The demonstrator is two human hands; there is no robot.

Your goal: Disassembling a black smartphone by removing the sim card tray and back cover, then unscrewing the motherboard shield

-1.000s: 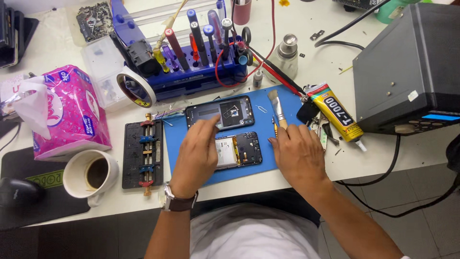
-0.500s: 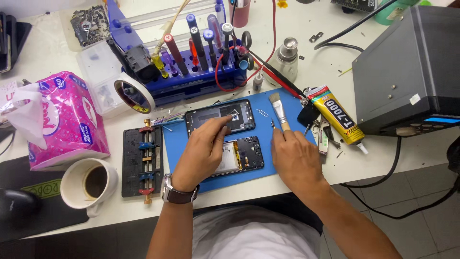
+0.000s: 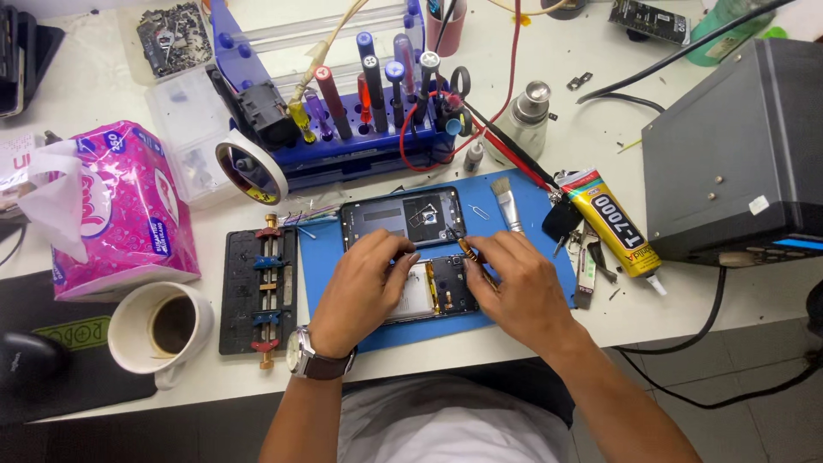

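Observation:
An opened phone body (image 3: 437, 287) with battery and circuit board showing lies on a blue work mat (image 3: 523, 274). My left hand (image 3: 364, 287) rests on its left half, fingers curled over the battery edge. My right hand (image 3: 514, 287) holds a small screwdriver with an orange-brown grip (image 3: 468, 249), its tip at the phone's upper edge. Just behind lies the phone's dark back cover (image 3: 403, 219). A watch sits on my left wrist.
A blue tool rack (image 3: 360, 120) with screwdrivers and a tape roll (image 3: 250, 171) stands behind the mat. A black holder jig (image 3: 257, 287), coffee mug (image 3: 163, 326) and pink tissue pack (image 3: 120, 210) are left. A brush (image 3: 507, 204), yellow glue tube (image 3: 613, 223) and dark box (image 3: 737, 146) are right.
My right hand moved left from the mat's right side onto the phone and now holds the small screwdriver. My left hand drew back from the back cover onto the phone's left half.

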